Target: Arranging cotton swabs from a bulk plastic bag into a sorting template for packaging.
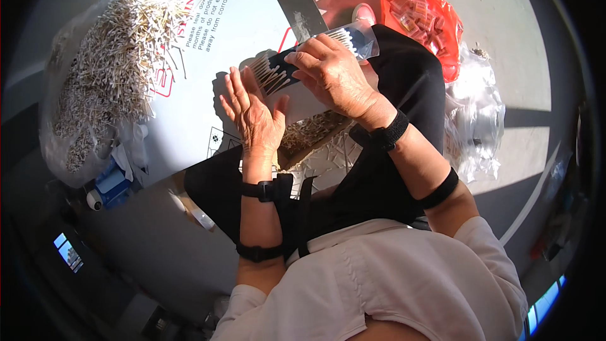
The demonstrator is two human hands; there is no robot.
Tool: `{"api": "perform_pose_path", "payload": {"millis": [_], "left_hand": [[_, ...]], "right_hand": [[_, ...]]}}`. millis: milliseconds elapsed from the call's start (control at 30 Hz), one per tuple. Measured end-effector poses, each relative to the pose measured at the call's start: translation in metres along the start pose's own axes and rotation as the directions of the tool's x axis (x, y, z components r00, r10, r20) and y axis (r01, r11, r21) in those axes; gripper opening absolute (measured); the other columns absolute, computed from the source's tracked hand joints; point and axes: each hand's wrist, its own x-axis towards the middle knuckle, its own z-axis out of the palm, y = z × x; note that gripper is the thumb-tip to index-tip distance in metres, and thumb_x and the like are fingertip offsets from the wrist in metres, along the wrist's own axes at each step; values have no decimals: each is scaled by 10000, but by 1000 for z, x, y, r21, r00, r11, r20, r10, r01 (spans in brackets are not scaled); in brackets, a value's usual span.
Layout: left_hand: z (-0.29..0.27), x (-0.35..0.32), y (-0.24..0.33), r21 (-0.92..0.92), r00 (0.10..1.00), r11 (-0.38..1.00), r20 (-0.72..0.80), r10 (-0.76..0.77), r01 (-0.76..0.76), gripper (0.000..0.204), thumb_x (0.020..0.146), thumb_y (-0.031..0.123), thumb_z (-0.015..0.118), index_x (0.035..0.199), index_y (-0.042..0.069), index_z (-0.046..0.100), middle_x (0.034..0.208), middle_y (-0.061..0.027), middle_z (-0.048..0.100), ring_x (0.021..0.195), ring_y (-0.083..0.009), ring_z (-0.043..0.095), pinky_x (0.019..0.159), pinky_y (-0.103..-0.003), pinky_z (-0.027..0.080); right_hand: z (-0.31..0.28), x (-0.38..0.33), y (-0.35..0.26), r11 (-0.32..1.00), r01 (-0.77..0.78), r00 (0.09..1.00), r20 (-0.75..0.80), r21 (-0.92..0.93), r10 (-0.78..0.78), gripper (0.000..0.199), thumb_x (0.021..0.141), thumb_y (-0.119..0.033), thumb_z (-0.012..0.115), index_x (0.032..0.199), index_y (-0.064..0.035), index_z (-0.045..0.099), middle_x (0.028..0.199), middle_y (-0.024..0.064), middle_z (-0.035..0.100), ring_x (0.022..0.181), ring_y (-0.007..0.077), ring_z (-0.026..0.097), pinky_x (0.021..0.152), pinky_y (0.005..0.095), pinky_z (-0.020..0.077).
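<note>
Cotton swabs (270, 76) lie in a flat row over a dark blue backing at the near edge of the table. White swab tips and a clear plastic packet end (365, 43) show beyond my right hand (334, 76). This hand rests over the middle of the packet with its fingers curled onto it, and covers that part. My left hand (255, 117) is open, fingers stretched out and thumb apart, beside the left ends of the swabs. Below both hands, a box (297, 156) with loose swabs in it sits by my lap, partly hidden.
A large clear bag (60, 132) heaped with loose swabs (120, 50) stands on the left of the pale printed tabletop (196, 98). A red plastic bag (451, 28) of small packs lies at the far right, with a clear bag (476, 110) nearer. A blue packet (113, 183) is at the lower left.
</note>
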Motion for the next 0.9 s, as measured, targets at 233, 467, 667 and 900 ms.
{"api": "perform_pose_path", "payload": {"millis": [233,467,667,900], "left_hand": [[3,2,3,90,998,996,45,-32,28,827,941,510,505,1510,-11,205,1588,-196,143,1487,-322,90,1173,-559,63],[3,3,1,80,1000,996,9,-24,23,881,902,588,530,1482,-18,261,1573,-174,192,1480,-328,115,1161,-585,107],[-5,7,2,-117,998,993,-58,-26,19,960,832,568,645,1503,30,221,1572,-164,186,1472,-344,129,1138,-621,149],[-6,26,-16,-95,995,991,-3,99,-99,767,890,505,601,1462,82,313,1532,-132,266,1454,-360,165,1123,-640,164]], "right_hand": [[36,10,-5,992,-4,992,122,-128,19,305,703,-107,732,993,-43,665,934,91,608,922,282,583,828,378,492],[35,3,-8,997,-3,992,127,-73,12,234,680,-154,726,887,-74,651,913,80,603,918,270,579,803,387,483],[36,-1,-8,997,-9,998,63,-80,14,289,650,-88,769,909,-55,645,901,82,611,897,292,594,807,386,501],[37,-1,-8,996,14,997,81,-89,-7,261,633,-64,777,863,-52,655,903,84,605,900,292,588,788,380,507]]}}
